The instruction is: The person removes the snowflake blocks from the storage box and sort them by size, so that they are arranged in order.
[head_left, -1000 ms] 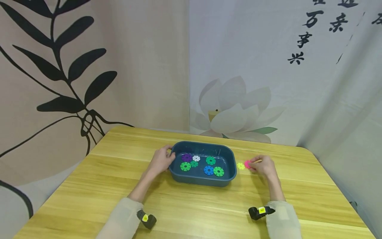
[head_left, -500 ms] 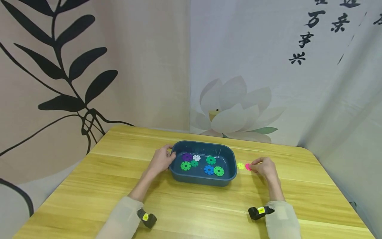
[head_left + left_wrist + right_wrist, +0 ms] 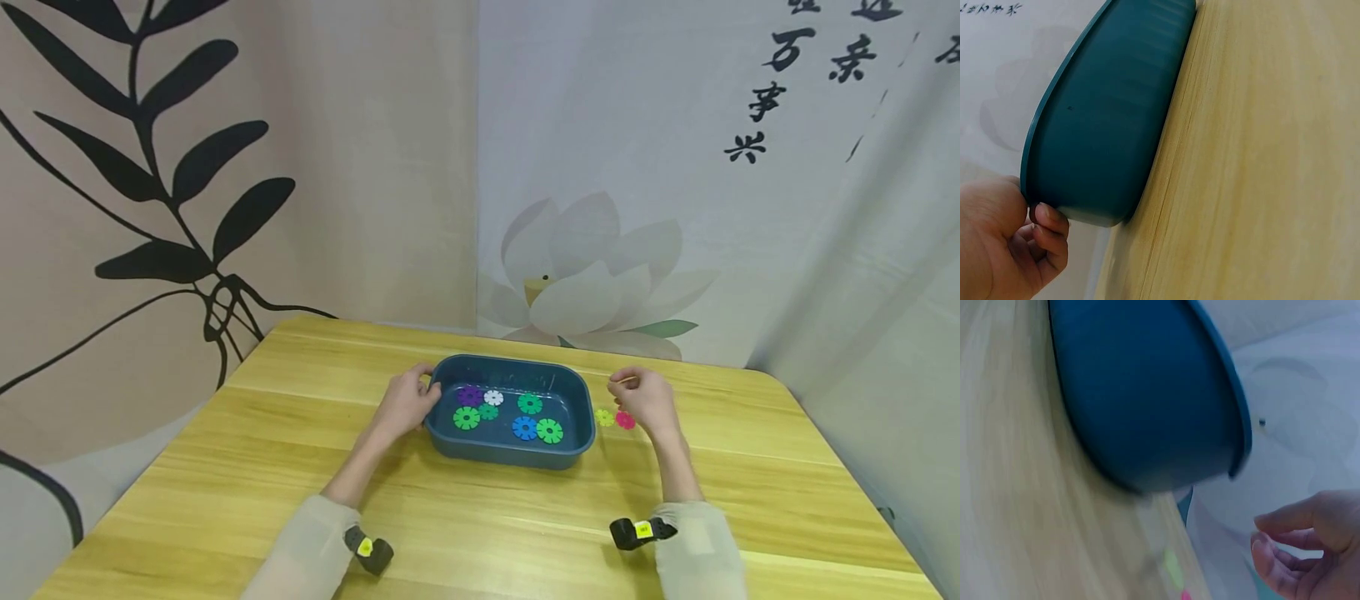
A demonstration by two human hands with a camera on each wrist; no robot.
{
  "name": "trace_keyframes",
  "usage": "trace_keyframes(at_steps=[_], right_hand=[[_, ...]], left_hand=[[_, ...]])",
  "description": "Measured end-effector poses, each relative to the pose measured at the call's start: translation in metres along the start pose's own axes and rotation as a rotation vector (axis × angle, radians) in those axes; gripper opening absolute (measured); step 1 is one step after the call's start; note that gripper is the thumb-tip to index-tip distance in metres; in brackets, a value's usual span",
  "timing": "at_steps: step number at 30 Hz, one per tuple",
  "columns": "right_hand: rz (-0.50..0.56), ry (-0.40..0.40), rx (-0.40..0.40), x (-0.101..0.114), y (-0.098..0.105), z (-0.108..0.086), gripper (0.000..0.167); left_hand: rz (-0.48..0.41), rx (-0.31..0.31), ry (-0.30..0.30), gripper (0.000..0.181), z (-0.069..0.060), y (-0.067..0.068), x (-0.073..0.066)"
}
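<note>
A dark blue plastic bin (image 3: 480, 450) stands on the wooden table. My left hand (image 3: 405, 404) grips its left end at the rim, thumb and fingers on either side, as the left wrist view also shows. Several snowflake building discs lie inside, among them a purple disc (image 3: 470, 396), a white disc (image 3: 493, 398) and a blue disc (image 3: 525, 428). To the right of the bin a yellow disc (image 3: 604, 417) and a pink disc (image 3: 626, 420) lie side by side. Just above them hovers my right hand (image 3: 648, 402), fingers loosely bent; nothing shows between them in the right wrist view.
The wooden table (image 3: 480, 533) reaches back to a printed curtain (image 3: 375, 167). Its right edge slopes away beyond my right arm. A small black camera (image 3: 642, 532) sits at my right wrist, another camera (image 3: 369, 550) at my left.
My right hand has let go of the pink disc, which now lies by the yellow one. It has risen and shifted left towards the bin. The left hand keeps its place.
</note>
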State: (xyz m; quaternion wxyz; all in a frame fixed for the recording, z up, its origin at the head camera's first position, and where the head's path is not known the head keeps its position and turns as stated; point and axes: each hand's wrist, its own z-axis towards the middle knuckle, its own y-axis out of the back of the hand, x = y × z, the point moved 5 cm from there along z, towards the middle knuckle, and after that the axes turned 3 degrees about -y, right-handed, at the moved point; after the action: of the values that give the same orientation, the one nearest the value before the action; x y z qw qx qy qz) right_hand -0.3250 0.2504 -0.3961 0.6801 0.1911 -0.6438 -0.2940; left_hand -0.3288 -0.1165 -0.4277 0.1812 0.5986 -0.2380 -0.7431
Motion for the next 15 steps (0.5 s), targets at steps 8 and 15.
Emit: trace_keyframes(at_steps=[8, 15], right_hand=[[0.066, 0.168, 0.037, 0.043, -0.032, -0.002, 0.012], [0.084, 0.172, 0.136, 0.060, -0.074, -0.005, 0.008]], left_hand=[[0.003, -0.001, 0.002, 0.040, 0.000, 0.000, 0.001], [0.006, 0.000, -0.002, 0.039, 0.000, 0.000, 0.001]])
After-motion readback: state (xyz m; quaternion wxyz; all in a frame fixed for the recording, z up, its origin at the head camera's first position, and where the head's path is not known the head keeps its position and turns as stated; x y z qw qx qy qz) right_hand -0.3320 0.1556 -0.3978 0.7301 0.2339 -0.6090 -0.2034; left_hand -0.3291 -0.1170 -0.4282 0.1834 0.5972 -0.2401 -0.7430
